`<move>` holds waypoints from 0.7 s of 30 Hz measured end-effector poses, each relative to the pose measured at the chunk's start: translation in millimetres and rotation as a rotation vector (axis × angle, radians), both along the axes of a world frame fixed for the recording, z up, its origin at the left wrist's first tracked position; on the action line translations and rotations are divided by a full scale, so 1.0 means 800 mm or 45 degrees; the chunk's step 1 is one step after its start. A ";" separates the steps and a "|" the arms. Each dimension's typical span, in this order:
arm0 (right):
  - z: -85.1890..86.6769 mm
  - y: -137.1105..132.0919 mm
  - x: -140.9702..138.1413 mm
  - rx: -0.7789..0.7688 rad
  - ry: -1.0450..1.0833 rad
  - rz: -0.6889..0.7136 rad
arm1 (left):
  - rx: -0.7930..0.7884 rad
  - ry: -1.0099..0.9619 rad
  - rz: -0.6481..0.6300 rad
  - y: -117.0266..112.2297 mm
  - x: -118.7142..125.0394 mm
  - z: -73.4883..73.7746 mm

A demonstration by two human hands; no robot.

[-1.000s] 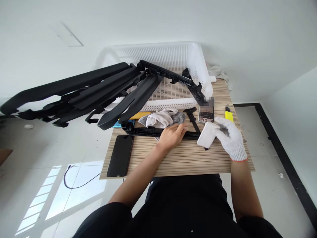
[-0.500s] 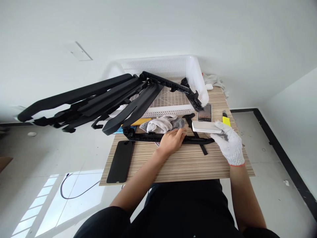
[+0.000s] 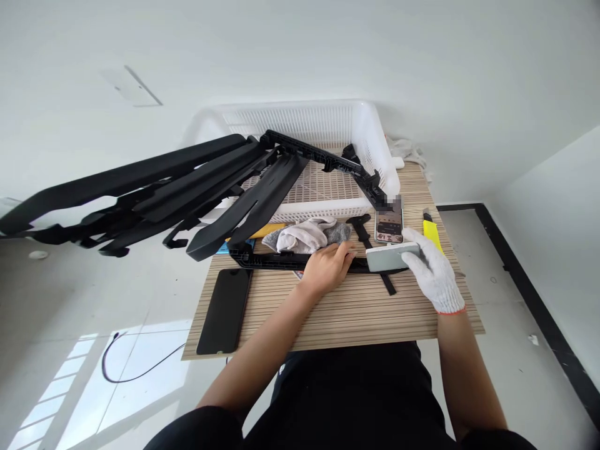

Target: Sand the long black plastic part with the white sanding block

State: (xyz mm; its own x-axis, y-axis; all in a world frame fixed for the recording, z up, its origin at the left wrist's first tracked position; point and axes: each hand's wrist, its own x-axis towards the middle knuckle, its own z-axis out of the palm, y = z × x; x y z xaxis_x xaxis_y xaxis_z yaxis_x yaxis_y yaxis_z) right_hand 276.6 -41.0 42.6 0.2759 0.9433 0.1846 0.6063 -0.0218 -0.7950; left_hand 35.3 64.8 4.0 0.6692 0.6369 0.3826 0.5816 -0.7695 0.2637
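My bare left hand [image 3: 328, 265] presses down on a long black plastic strip [image 3: 272, 259] lying across the small wooden table [image 3: 337, 312]. My right hand [image 3: 434, 269], in a white knit glove, grips a flat white block [image 3: 391, 256] edge-on against the right end of that strip. A short black bar [image 3: 363, 232] crosses under the block. A grey-white glove [image 3: 307, 234] lies just behind my left hand.
A white slatted basket [image 3: 365, 137] at the back holds several long black plastic strips [image 3: 140, 181] that jut far left over the floor. On the table are a black phone [image 3: 225, 309], a lit phone [image 3: 389, 224] and a yellow utility knife [image 3: 431, 230]. A cable [image 3: 126, 369] lies on the floor.
My right hand has turned the white block from a tilted flat face to edge-on and brought it down onto the black strip. The left hand has stayed put.
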 end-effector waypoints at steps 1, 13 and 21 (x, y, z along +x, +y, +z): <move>-0.001 0.001 0.000 0.036 -0.018 0.028 | 0.000 -0.002 0.000 0.000 0.000 0.000; -0.011 0.011 -0.002 0.023 -0.087 -0.025 | 0.036 -0.047 -0.041 0.001 0.000 0.004; -0.017 0.013 -0.005 0.094 -0.058 -0.149 | -0.064 -0.084 -0.022 0.002 0.000 0.004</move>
State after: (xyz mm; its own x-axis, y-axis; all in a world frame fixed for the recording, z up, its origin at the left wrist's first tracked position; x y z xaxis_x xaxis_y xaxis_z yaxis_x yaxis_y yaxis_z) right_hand 272.9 -30.7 28.8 0.3732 0.8885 0.2670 0.6383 -0.0370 -0.7689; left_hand 35.6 66.4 7.2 0.6544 0.6452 0.3942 0.5486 -0.7640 0.3398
